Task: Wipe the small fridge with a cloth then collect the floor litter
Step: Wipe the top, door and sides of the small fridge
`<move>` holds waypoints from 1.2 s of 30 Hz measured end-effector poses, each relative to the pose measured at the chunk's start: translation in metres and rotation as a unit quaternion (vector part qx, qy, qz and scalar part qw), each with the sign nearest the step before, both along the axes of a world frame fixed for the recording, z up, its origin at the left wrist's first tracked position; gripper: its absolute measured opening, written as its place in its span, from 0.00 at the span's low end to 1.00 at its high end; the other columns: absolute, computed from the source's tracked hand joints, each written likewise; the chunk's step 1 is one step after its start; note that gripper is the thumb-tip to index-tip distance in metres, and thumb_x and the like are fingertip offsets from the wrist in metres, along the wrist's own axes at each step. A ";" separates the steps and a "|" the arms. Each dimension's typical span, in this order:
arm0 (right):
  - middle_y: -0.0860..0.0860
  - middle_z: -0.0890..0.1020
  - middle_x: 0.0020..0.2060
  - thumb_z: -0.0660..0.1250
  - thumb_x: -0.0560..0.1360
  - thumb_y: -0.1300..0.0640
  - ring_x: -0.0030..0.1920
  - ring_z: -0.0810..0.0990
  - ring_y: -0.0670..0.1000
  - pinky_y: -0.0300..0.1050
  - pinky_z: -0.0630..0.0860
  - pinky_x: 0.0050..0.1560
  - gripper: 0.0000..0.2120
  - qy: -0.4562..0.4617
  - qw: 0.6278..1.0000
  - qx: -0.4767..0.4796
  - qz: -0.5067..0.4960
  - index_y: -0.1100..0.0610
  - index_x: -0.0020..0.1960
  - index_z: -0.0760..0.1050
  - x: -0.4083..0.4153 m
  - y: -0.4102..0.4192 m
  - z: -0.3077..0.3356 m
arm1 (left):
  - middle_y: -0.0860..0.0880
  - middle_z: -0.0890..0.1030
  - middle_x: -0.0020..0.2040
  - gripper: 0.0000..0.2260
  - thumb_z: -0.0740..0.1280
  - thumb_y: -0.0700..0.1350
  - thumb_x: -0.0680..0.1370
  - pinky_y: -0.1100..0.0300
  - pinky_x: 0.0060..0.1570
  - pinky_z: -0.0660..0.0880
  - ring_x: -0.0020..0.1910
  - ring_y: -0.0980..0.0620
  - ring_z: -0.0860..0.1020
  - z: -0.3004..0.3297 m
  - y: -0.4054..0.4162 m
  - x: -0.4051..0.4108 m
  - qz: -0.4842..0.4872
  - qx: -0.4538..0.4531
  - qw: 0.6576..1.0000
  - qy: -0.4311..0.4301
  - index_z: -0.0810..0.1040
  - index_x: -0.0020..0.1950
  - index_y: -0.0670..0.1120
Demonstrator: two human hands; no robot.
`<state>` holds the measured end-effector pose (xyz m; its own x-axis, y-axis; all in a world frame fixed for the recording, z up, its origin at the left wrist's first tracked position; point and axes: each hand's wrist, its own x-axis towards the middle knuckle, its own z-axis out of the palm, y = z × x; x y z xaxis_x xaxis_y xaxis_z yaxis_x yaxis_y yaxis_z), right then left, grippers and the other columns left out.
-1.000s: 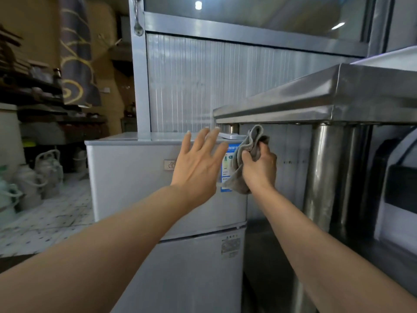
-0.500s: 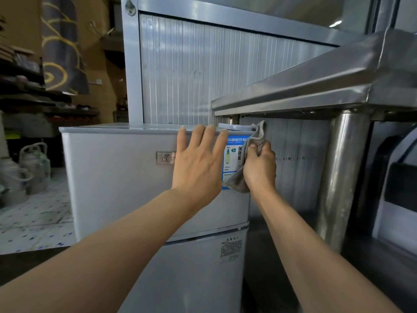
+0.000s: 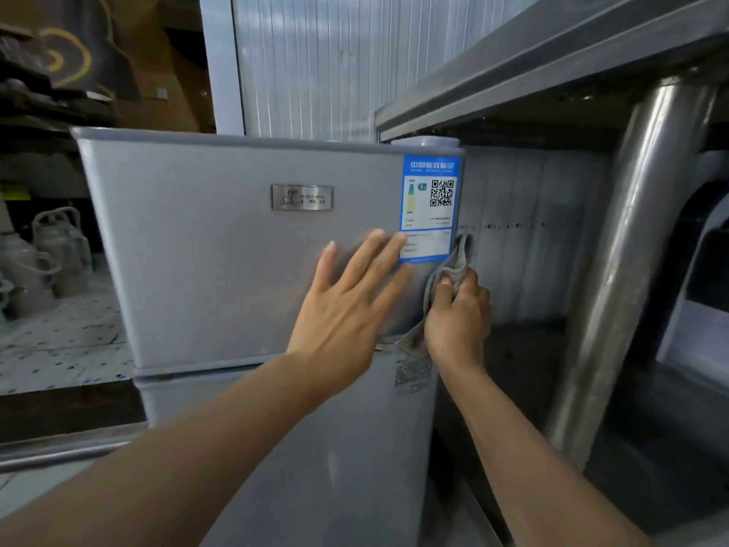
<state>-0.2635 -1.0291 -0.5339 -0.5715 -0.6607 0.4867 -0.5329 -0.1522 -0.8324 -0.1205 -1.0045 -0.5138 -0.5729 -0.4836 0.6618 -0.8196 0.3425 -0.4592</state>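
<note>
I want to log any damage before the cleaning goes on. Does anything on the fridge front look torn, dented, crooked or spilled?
Nothing stands out. The fridge front looks smooth, the badge sits level, and the blue label lies flat and straight. The right hand grips the cloth at the door's right edge.

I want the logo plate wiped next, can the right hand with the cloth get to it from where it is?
Probably yes: the right hand grips the cloth at the fridge's right edge, but the flat left hand lies partly across the path to the logo plate.

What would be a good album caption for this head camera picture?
Right hand wipes the small fridge's edge with a grey cloth; left hand braces the door.
</note>
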 end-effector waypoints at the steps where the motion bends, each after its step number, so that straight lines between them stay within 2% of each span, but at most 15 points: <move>1: 0.60 0.70 0.64 0.54 0.81 0.52 0.66 0.67 0.59 0.55 0.62 0.68 0.20 0.003 1.000 0.011 -0.002 0.57 0.71 0.64 0.000 0.001 -0.009 | 0.45 0.57 0.76 0.33 0.66 0.41 0.65 0.39 0.68 0.58 0.75 0.45 0.56 -0.007 0.001 0.003 -0.003 -0.001 1.000 -0.002 0.67 0.70 0.48; 5: 0.59 0.69 0.65 0.54 0.81 0.53 0.66 0.66 0.58 0.50 0.60 0.67 0.20 0.012 1.000 0.006 -0.002 0.58 0.71 0.64 0.001 0.001 -0.036 | 0.45 0.61 0.75 0.29 0.57 0.41 0.67 0.39 0.66 0.61 0.74 0.44 0.60 -0.037 0.003 0.011 -0.017 -0.001 1.000 -0.012 0.70 0.69 0.47; 9: 0.59 0.68 0.64 0.54 0.81 0.53 0.65 0.67 0.58 0.46 0.60 0.65 0.20 0.015 1.000 -0.016 -0.007 0.58 0.71 0.64 0.002 0.001 -0.053 | 0.46 0.62 0.75 0.29 0.50 0.41 0.70 0.40 0.66 0.62 0.73 0.44 0.61 -0.059 0.005 0.016 -0.021 0.007 0.999 -0.034 0.69 0.70 0.47; 14: 0.60 0.68 0.62 0.55 0.81 0.54 0.63 0.67 0.58 0.44 0.58 0.65 0.21 0.005 0.999 -0.042 -0.027 0.59 0.71 0.64 0.008 0.002 -0.075 | 0.47 0.62 0.75 0.28 0.48 0.40 0.72 0.42 0.68 0.57 0.74 0.46 0.61 -0.082 0.002 0.016 -0.033 0.001 0.998 -0.045 0.68 0.71 0.45; 17: 0.59 0.68 0.62 0.55 0.80 0.53 0.64 0.67 0.58 0.48 0.60 0.66 0.20 0.007 0.999 -0.035 -0.030 0.59 0.71 0.64 0.008 0.001 -0.089 | 0.47 0.61 0.75 0.27 0.47 0.39 0.73 0.43 0.69 0.57 0.74 0.46 0.60 -0.095 0.002 0.017 -0.030 -0.001 0.998 -0.064 0.67 0.72 0.45; 21: 0.59 0.67 0.64 0.56 0.80 0.55 0.64 0.69 0.58 0.54 0.64 0.67 0.20 0.027 0.999 -0.003 -0.021 0.61 0.70 0.65 0.011 0.010 -0.126 | 0.47 0.59 0.76 0.29 0.46 0.39 0.72 0.45 0.69 0.50 0.75 0.48 0.55 -0.113 0.002 0.020 -0.023 0.002 0.996 -0.085 0.61 0.74 0.44; 26: 0.60 0.64 0.69 0.57 0.79 0.56 0.67 0.67 0.59 0.54 0.63 0.68 0.22 0.036 0.999 0.004 -0.005 0.65 0.70 0.62 0.008 0.010 -0.150 | 0.47 0.57 0.76 0.29 0.45 0.39 0.72 0.45 0.69 0.50 0.75 0.48 0.52 -0.142 0.006 0.026 -0.018 0.013 0.994 -0.106 0.58 0.75 0.45; 30: 0.62 0.64 0.68 0.59 0.79 0.58 0.67 0.66 0.60 0.51 0.62 0.67 0.23 0.032 0.999 0.024 0.006 0.68 0.70 0.62 0.009 0.015 -0.184 | 0.46 0.54 0.77 0.29 0.46 0.37 0.72 0.44 0.69 0.49 0.76 0.46 0.50 -0.160 0.005 0.034 -0.019 0.013 0.992 -0.123 0.56 0.75 0.45; 34: 0.64 0.64 0.68 0.59 0.79 0.59 0.68 0.65 0.61 0.51 0.60 0.68 0.23 0.010 0.998 0.055 0.005 0.70 0.70 0.61 0.010 0.015 -0.218 | 0.45 0.54 0.77 0.31 0.37 0.34 0.73 0.43 0.69 0.49 0.76 0.45 0.54 -0.175 0.005 0.038 -0.019 0.024 0.991 -0.129 0.58 0.74 0.45; 36: 0.65 0.64 0.67 0.59 0.78 0.60 0.68 0.64 0.62 0.51 0.59 0.68 0.23 -0.002 0.998 0.065 0.004 0.71 0.70 0.61 0.011 0.016 -0.234 | 0.45 0.55 0.77 0.29 0.42 0.34 0.73 0.43 0.69 0.50 0.76 0.45 0.54 -0.186 0.006 0.041 -0.026 0.030 0.990 -0.137 0.59 0.74 0.45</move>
